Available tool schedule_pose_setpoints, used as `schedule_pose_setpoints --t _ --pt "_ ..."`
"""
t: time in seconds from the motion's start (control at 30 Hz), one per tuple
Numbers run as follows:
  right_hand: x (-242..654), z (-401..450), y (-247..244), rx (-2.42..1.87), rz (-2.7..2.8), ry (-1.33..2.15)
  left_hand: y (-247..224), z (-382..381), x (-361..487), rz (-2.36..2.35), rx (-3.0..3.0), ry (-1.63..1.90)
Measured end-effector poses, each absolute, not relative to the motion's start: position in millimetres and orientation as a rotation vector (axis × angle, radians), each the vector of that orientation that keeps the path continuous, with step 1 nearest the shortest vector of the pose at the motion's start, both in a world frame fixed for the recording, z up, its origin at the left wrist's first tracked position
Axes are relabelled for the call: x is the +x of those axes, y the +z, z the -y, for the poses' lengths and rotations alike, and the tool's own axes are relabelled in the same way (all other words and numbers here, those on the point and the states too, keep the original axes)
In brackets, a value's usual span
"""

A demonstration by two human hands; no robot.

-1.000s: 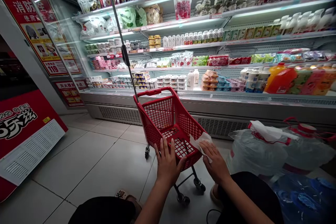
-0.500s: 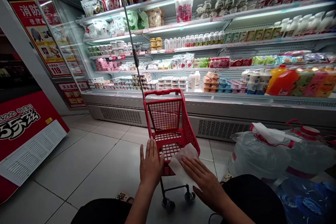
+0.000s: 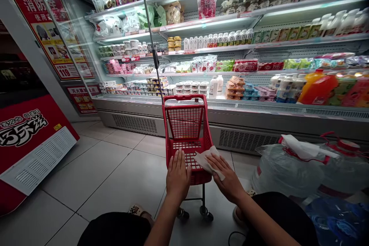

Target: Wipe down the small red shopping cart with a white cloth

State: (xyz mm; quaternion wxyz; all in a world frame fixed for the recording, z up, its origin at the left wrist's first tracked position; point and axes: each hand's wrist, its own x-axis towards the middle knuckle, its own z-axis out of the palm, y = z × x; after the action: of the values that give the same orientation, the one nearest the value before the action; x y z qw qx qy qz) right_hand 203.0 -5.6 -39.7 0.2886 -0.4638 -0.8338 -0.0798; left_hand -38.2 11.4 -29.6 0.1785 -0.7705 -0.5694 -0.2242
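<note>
In front of me stands a small red plastic shopping cart (image 3: 203,130) with a mesh basket and black wheels. My left hand (image 3: 177,175) lies along its near left edge, fingers stretched out together and holding nothing. Under the fingers of my right hand (image 3: 226,175), a white tissue (image 3: 204,159) is held against the cart's near right rim. Its loose end spreads left over the basket. The right palm and thumb are mostly hidden.
A refrigerated display (image 3: 184,121) with stocked shelves runs behind the cart. Large water bottles (image 3: 288,169) stand on the right, with a blue one (image 3: 337,219) nearer me. A red freezer (image 3: 34,138) is at left. My knees flank the cart on the tiled floor (image 3: 103,169).
The cart has turned and now sits straighter before me. My right hand has moved up a little with the tissue along the right rim. The left hand stays on the left edge.
</note>
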Motion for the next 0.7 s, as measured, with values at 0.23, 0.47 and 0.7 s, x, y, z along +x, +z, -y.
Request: schedule_pose_setpoints --t 0.23,0.47,0.7 --pt "193.1 47.4 -43.5 -1.147 2.377 -0.220 -26.6 -1.7 -48.7 1.559 -2.171 -0.641" --pt "185.2 45.6 -31.9 -1.135 2.376 -0.281 -27.7 -3.4 -61.7 1.559 -2.164 -0.646" --pt "216.3 13.5 -28.0 -1.087 2.366 -0.318 -26.5 -6.4 -66.4 1.578 -2.192 -0.634"
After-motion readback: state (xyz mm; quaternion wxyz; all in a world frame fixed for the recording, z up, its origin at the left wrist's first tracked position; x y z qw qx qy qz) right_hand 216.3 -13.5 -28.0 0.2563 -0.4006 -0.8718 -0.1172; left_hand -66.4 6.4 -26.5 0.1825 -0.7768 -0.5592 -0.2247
